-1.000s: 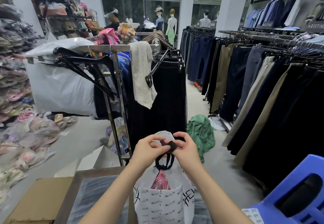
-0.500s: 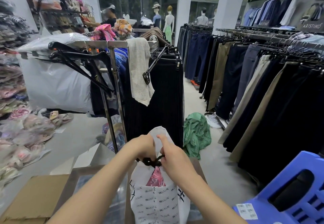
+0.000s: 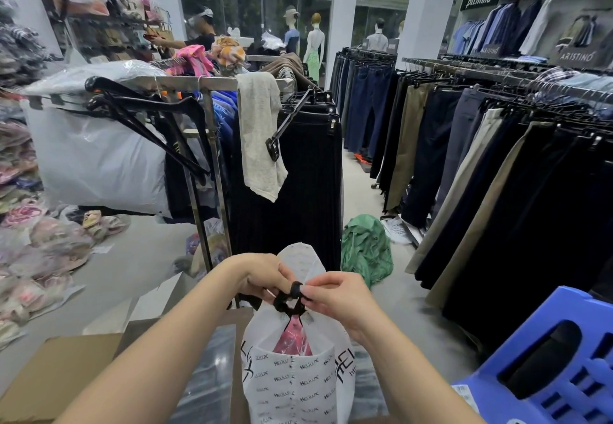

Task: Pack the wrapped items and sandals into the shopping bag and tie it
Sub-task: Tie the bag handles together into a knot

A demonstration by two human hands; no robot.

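The white shopping bag (image 3: pixel 298 387), printed all over with small dark lettering, stood upright at the bottom centre of the view, resting on a tabletop covered in clear plastic (image 3: pixel 205 387). Its two black handles (image 3: pixel 289 298) were gathered at the mouth into a loose, half-formed knot, and both hands met there. The left hand (image 3: pixel 255 276) came in from the left with its fingers curled closed around the near side of the handles; how much of the strap lay inside that grip could not be told, since the back of the hand hid it. The right hand (image 3: pixel 335 299) pinched the other side between thumb and forefinger, the remaining fingers folded in loosely behind, and a small loop of black strap stood up just between the two hands. Below the knot the bag's mouth gaped in a narrow V, and through it showed a pink item in clear wrap (image 3: pixel 293 339), sitting inside the bag. A white flap of the bag rose behind the knot. A flat cardboard sheet (image 3: pixel 56 380) lay to the left of the table, and a blue plastic stool (image 3: pixel 557 364) stood at lower right. Beyond the hands stood a metal clothes rack (image 3: pixel 212 131) hung with dark garments and a pale cloth (image 3: pixel 260 138), with a green bundle (image 3: pixel 365 247) on the floor nearby.
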